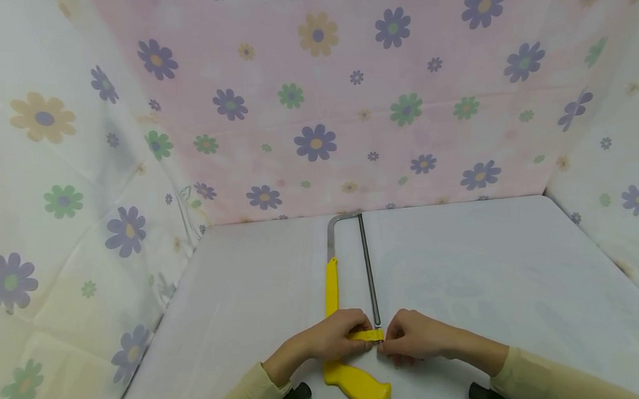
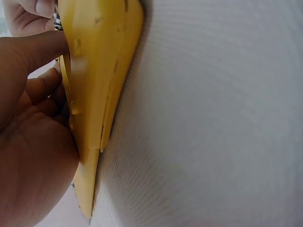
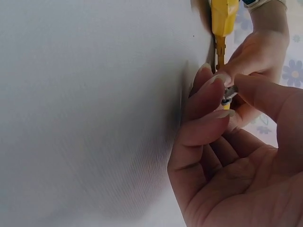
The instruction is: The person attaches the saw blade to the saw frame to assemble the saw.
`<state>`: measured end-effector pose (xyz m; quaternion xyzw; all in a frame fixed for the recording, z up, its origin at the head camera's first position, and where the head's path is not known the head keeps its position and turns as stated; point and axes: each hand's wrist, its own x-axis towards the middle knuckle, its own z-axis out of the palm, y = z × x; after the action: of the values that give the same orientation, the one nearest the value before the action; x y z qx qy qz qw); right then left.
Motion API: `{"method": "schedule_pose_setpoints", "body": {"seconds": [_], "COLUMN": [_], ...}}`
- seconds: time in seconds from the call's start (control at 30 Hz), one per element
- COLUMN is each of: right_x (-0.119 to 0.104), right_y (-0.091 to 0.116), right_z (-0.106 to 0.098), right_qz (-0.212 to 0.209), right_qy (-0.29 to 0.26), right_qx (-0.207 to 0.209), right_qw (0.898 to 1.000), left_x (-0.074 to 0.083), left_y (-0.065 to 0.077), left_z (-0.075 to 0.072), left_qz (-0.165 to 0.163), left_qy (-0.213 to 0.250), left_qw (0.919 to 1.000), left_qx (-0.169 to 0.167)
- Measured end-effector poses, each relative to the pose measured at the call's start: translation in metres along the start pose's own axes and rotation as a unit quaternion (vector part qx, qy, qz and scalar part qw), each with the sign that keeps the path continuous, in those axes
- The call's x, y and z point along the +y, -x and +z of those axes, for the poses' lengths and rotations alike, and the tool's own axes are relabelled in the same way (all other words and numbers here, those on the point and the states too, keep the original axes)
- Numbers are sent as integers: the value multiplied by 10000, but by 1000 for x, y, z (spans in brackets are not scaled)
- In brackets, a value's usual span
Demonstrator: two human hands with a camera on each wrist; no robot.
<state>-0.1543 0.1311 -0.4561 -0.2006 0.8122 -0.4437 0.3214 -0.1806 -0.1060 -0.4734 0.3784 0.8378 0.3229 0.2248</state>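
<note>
A hacksaw [image 1: 331,285] with a yellow handle and grey metal bow lies on the white table in the head view, its handle toward me. The narrow dark blade [image 1: 369,269] runs along its right side. My left hand [image 1: 337,335] grips the yellow cross arm near the blade's close end, thumb against it. Beside it, my right hand [image 1: 411,336] pinches a small metal nut [image 3: 229,93] at the end of that arm, seen between thumb and fingers in the right wrist view. Fingers hide part of the nut. The yellow handle [image 2: 102,52] fills the left wrist view's upper middle.
White cloth covers the table [image 1: 461,259]. A pink flowered curtain [image 1: 347,103] hangs along the back edge, with white flowered cloth [image 1: 57,205] at both sides. Dark wrist devices [image 1: 298,397] show below the sleeves.
</note>
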Motion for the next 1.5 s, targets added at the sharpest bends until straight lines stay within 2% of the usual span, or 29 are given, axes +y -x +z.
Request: {"method": "schedule_pose_setpoints", "body": {"seconds": [0.17, 0.47, 0.77, 1.03, 1.5], "right_x": [0, 1, -3, -7, -9], "right_y": [1, 2, 2, 1, -1], "right_z": [-5, -6, -4, -1, -2], "right_qz": [49, -160, -311, -42, 104], "right_qy": [87, 194, -34, -202, 23], "right_qx": [32, 50, -97, -129, 25], "right_qw": [9999, 9997, 9995, 9997, 9999], "left_x": [-1, -1, -1, -1, 1], "left_y": [-1, 0, 0, 0, -1], "left_z": [0, 0, 1, 1, -2], "left_qz": [-56, -49, -60, -44, -38], "left_qy": [-50, 25, 79, 71, 44], "left_qw": [10000, 10000, 10000, 10000, 10000], "left_qx": [14, 0, 3, -15, -45]}}
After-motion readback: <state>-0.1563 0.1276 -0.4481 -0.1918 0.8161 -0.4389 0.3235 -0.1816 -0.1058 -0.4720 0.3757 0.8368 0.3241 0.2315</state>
